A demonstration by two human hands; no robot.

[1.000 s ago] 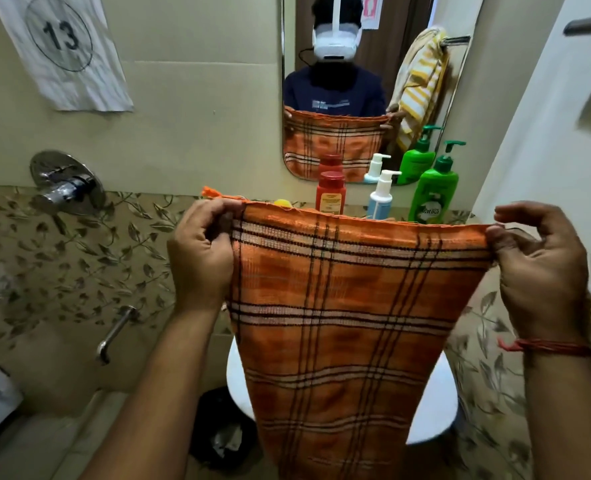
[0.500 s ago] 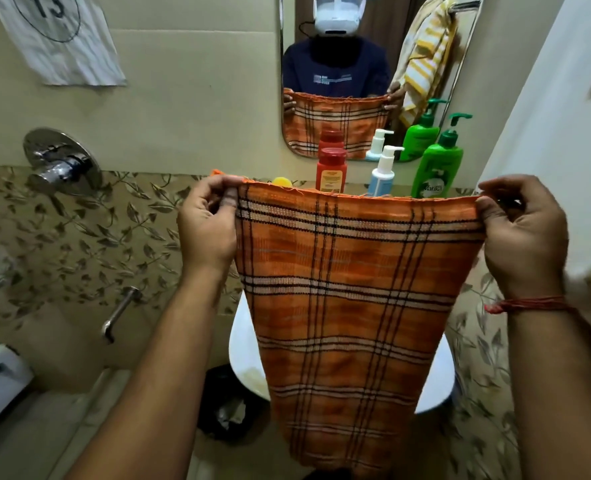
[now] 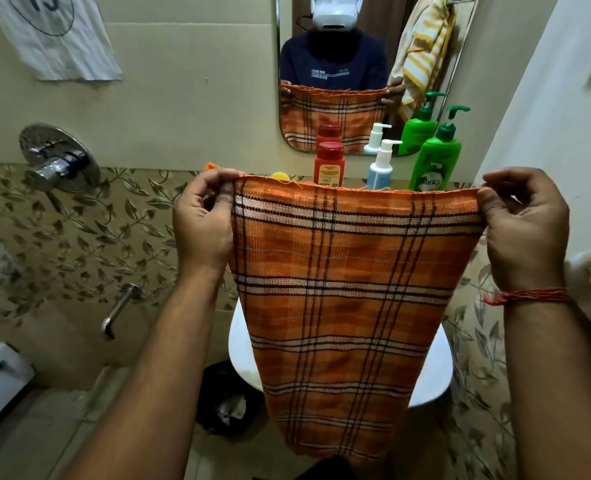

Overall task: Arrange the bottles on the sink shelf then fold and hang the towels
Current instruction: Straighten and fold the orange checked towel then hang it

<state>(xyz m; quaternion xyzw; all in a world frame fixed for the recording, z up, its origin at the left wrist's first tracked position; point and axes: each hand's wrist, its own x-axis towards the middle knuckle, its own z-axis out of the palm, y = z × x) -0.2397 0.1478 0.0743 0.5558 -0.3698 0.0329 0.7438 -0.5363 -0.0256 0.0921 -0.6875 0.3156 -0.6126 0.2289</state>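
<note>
Towel, orange with dark and white plaid lines, fills the middle of our view, hanging flat from its top edge down over the white sink. We hold it stretched between both hands. Our left hand pinches the upper left corner, fingers curled round the cloth; our right hand pinches the upper right corner the same way, a red thread tied at its wrist. The hands are well apart, the top edge taut between them.

Behind the towel's top edge stands a row of bottles below the mirror: a green pump bottle to the right, a white and blue pump bottle beside it, then a red bottle, with a small yellow cap just showing to its left. A yellow striped towel hangs reflected in the mirror.
</note>
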